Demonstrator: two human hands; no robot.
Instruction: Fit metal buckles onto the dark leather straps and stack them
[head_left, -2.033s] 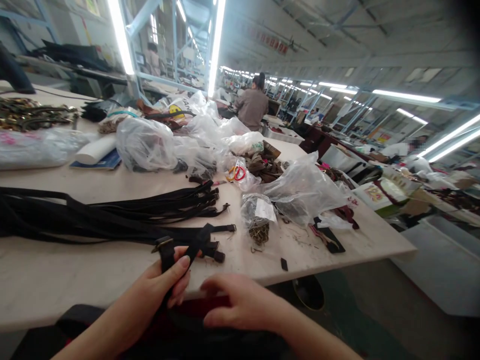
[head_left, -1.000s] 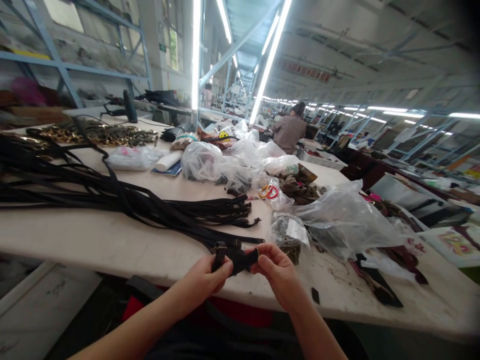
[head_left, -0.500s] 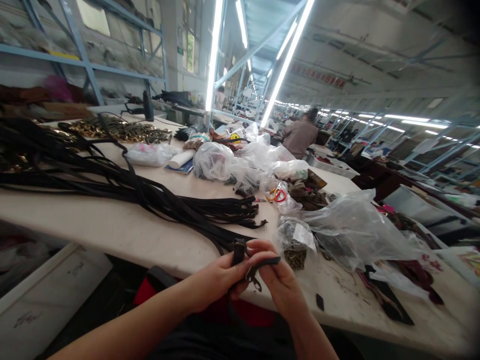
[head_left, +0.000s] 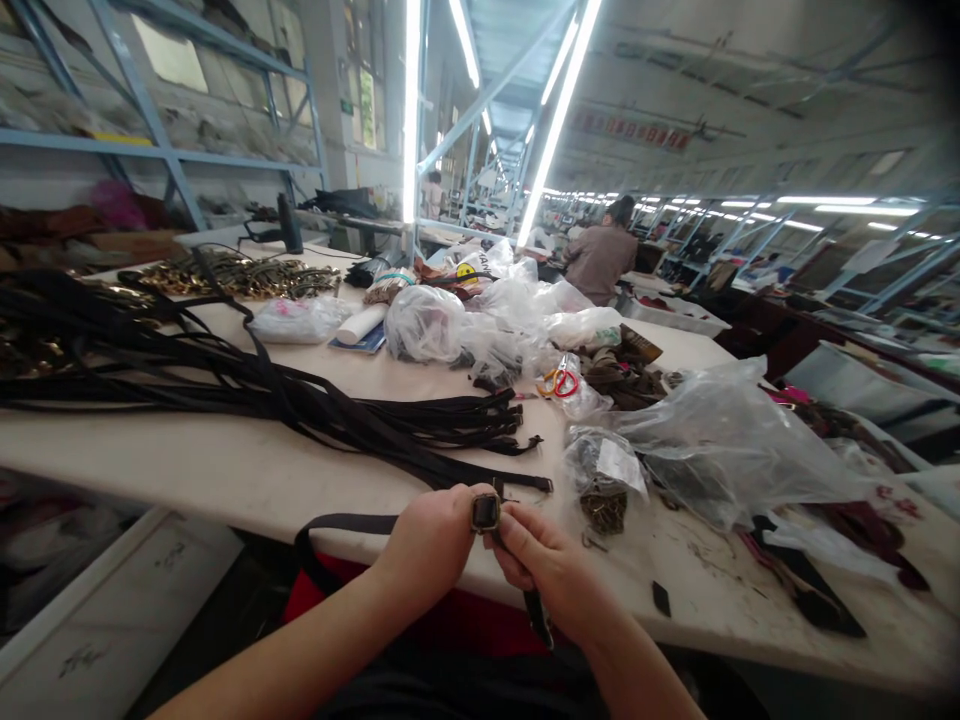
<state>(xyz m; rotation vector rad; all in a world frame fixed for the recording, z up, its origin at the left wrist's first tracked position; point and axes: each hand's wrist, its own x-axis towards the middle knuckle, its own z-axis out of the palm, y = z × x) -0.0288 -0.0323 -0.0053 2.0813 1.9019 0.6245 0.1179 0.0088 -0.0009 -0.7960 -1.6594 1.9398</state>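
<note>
Left hand (head_left: 436, 535) closed on black strap (head_left: 352, 522) and its metal buckle (head_left: 485, 513), lower center of frame, at table (head_left: 187, 440) edge. Right hand (head_left: 551, 560) pinches strap just beside buckle, fingers closed; dark end hangs below right hand. Pile of black straps (head_left: 300, 395) across left and center of table. Clear bag with white label (head_left: 606, 470) right of center; red-and-yellow-handled scissors (head_left: 559, 382) above it, on plastic. Small black piece (head_left: 661, 598) lower right. Person in brown top (head_left: 601, 258) upper right of center.
</note>
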